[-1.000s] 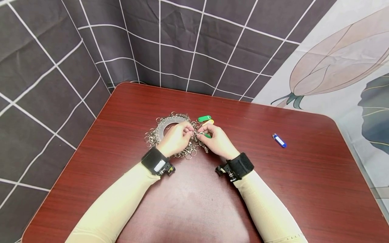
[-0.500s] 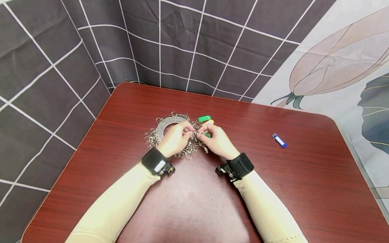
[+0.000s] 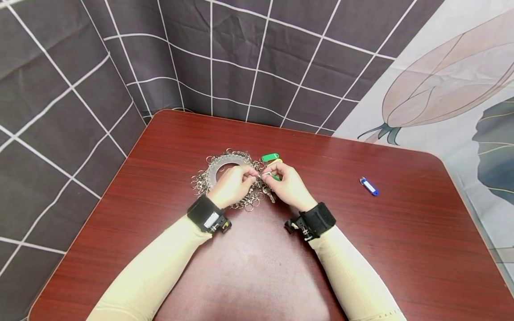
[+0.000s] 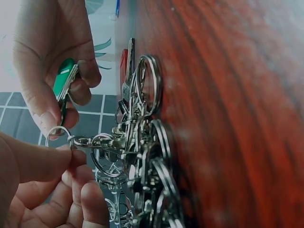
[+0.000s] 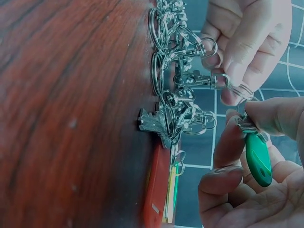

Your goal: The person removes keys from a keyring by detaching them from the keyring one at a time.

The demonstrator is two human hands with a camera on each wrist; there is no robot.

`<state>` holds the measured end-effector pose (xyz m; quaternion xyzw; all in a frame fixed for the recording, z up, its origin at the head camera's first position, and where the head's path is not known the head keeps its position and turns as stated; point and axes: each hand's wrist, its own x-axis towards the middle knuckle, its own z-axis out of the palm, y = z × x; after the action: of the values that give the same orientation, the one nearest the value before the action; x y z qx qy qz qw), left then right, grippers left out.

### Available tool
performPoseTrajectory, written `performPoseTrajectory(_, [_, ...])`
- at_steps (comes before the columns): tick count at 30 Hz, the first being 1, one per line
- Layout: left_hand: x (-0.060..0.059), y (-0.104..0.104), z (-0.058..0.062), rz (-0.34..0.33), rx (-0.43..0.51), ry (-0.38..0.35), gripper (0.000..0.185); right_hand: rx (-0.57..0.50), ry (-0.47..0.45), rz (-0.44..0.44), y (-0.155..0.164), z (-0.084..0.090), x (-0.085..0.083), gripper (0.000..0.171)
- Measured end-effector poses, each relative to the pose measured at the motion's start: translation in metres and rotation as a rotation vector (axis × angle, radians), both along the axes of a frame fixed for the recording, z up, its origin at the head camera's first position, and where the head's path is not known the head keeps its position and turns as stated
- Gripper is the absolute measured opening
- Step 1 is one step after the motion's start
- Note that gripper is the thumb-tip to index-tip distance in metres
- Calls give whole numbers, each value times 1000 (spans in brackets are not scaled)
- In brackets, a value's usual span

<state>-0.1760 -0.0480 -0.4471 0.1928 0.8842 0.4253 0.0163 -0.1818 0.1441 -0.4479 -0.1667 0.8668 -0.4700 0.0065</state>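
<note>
In the head view, my left hand [image 3: 234, 183] and right hand [image 3: 290, 187] meet at the right side of a clear ring-shaped holder [image 3: 213, 171] hung all round with metal clasps and split rings. Left thumb and forefinger pinch a split key ring [image 4: 59, 128] that joins a swivel clasp [image 4: 85, 141]. My right thumb and fingers pinch a green key tag [image 5: 258, 161] with its small metal key [image 5: 246, 125], right at that ring. The key's head is partly hidden by the fingertips.
Beyond my right hand lie another green tag [image 3: 270, 157] and a yellow tag [image 3: 275, 161]. A red tag [image 5: 156, 185] and loose-hanging keys [image 5: 152, 122] sit low by the clasps. Farther right on the red-brown table [image 3: 401, 232] is a blue tag [image 3: 369, 186].
Both hands stay at the same spot. My fingertips shift slightly, the right ones a little to the right, and more of the green tag's pale end shows between them.
</note>
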Motion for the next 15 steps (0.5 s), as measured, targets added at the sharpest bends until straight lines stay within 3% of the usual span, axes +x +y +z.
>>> performPoseTrajectory(15, [-2, -1, -2, -37, 6, -29, 4, -18, -1, -12, 2, -1, -1, 7])
